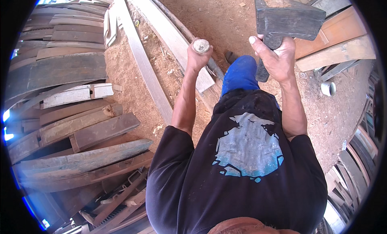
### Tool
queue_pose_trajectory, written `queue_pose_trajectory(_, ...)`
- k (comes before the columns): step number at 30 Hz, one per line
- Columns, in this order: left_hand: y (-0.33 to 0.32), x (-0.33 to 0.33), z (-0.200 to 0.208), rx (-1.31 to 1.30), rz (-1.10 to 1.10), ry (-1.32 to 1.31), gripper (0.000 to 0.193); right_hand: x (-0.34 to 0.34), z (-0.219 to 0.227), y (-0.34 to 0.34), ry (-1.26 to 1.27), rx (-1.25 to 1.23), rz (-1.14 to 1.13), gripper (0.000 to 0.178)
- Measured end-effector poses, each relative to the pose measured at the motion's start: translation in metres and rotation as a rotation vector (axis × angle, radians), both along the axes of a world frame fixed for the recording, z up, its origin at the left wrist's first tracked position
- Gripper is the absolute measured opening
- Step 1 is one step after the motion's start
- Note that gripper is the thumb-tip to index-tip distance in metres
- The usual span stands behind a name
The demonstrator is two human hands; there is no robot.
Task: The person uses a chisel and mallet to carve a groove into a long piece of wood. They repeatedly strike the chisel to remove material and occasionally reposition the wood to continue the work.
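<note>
My left hand [196, 61] is closed round an upright chisel [201, 45]. Only the pale, worn round end of its handle shows above my fist; the blade is hidden below. A light wooden board [171, 35] lies lengthwise under that hand, and I cannot tell whether the chisel touches it. On the right, a big dark wooden mallet [289, 19] is raised, its blocky head above my right hand [281, 59]. My right fingers are wrapped round its handle, with the thumb along the near side.
Stacked planks [68, 68] fill the left side. A long narrow board [143, 60] lies on the sawdust-strewn ground [127, 78]. At the right are wooden panels [338, 34], a small white cup-like container [328, 88] and more timber pieces [350, 169]. My blue-clad leg [240, 74] is beside the light board.
</note>
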State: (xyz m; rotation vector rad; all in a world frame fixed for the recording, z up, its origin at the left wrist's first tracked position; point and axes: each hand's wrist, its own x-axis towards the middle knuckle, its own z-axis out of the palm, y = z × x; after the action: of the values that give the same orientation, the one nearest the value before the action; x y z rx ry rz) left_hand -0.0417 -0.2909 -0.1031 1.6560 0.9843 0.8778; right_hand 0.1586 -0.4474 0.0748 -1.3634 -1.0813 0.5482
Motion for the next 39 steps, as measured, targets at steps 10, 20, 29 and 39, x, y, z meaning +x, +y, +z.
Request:
queue_pose_trajectory(10, -0.013, 0.000, -0.005, 0.015, -0.093, 0.015, 0.018, -0.030, -0.043, 0.040, -0.158, 0.206, 0.102, 0.011)
queue_pose_trajectory(20, -0.014, -0.003, -0.020, 0.031, 0.063, -0.044, 0.026, -0.022, -0.057, 0.034, -0.309, -0.276, 0.169, 0.034)
queue_pose_trajectory(29, 0.020, -0.004, 0.004, 0.019, 0.081, 0.010, 0.022, -0.009, -0.005, 0.015, -0.067, -0.087, 0.069, 0.011)
queue_pose_trajectory(39, 0.022, -0.004, -0.009, -0.024, 0.004, 0.045, 0.024, -0.003, -0.009, 0.013, 0.064, -0.069, 0.004, 0.014)
